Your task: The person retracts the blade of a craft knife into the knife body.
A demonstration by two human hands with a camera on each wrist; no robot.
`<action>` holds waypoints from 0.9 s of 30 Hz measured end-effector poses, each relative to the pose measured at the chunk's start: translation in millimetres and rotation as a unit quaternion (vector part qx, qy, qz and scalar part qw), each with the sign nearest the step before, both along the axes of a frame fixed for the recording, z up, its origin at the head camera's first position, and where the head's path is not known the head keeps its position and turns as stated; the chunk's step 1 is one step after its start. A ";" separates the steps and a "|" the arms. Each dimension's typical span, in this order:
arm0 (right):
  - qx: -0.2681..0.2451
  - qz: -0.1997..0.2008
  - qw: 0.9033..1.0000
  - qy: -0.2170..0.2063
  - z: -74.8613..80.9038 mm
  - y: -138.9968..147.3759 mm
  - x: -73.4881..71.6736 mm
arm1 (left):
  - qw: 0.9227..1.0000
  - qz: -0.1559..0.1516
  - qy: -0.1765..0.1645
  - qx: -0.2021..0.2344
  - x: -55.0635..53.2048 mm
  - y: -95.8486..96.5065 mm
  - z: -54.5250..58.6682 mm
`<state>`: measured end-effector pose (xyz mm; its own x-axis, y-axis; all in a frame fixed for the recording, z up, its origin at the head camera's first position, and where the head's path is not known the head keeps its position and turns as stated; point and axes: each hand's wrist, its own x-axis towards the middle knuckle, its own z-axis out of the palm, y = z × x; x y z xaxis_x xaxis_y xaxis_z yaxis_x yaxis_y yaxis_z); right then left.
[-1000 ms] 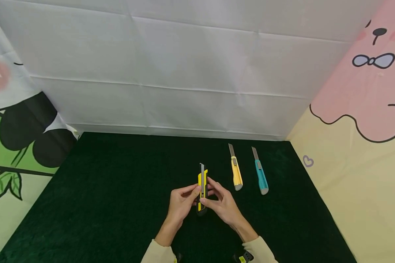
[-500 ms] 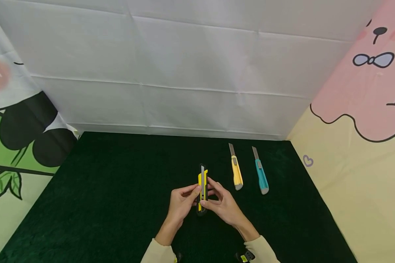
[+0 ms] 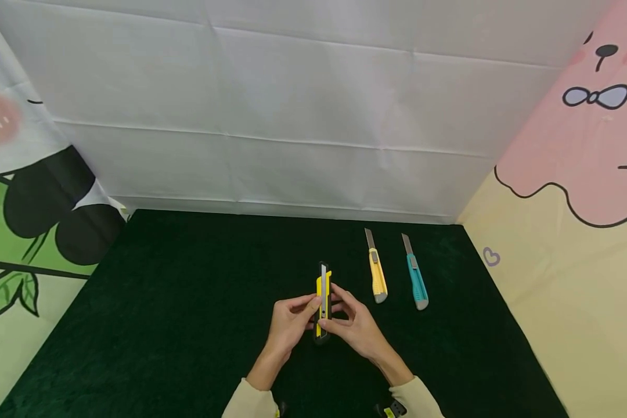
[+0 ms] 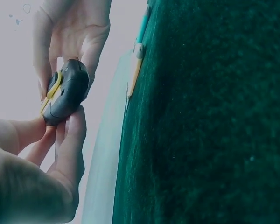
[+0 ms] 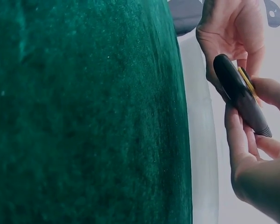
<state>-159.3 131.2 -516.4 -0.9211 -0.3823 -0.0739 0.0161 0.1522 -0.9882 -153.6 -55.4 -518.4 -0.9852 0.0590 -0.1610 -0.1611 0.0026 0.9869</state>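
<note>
Both hands hold one yellow-and-black box cutter (image 3: 324, 290) upright above the dark green cloth in the head view. My left hand (image 3: 287, 325) pinches its left side, the thumb lying on the front. From the right, my right hand (image 3: 357, 331) grips it, with the thumb low on the front face. A grey blade strip lies along the front, its tip near the black top end. The left wrist view has the rounded black end of the box cutter (image 4: 72, 88) between the fingers of both hands. In the right wrist view its black back (image 5: 238, 88) faces the camera.
A yellow box cutter (image 3: 377, 276) and a teal box cutter (image 3: 417, 281) lie on the green cloth (image 3: 188, 302) to the right, blades out and pointing away. White sheeting (image 3: 303, 116) rises behind the far edge. Printed cloths hang on both sides.
The blade strip of the held box cutter has slid down towards the hands, and the black top end now shows behind its tip. Both hands stay nearly in place. The other cutters lie still.
</note>
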 end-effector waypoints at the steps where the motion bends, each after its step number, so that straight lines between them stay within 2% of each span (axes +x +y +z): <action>1: -0.001 0.001 1.000 -0.001 0.1 0.1 0.0 | 1.000 0.000 -0.001 0.000 0.1 -0.1 0.3; 6: 0.003 -0.002 1.000 -0.002 2.4 -0.5 0.5 | 1.000 0.001 0.000 -0.001 0.1 0.6 0.8; 12: 0.025 -0.019 0.999 0.016 2.8 -2.2 1.2 | 1.000 0.005 -0.004 -0.007 1.8 0.7 1.3; 18: 0.000 -0.019 1.000 0.022 4.2 -3.1 3.1 | 1.000 0.009 -0.002 -0.024 4.3 -2.2 1.8; 27: 0.000 -0.009 1.000 0.008 4.1 -2.1 3.5 | 1.000 0.001 -0.005 -0.025 6.7 -6.2 0.4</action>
<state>-155.7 129.1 -512.3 -0.9292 -0.3650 -0.0580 0.0024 0.1511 -0.9885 -146.9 -61.6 -518.1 -0.9835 0.0487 -0.1743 -0.1718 0.0513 0.9838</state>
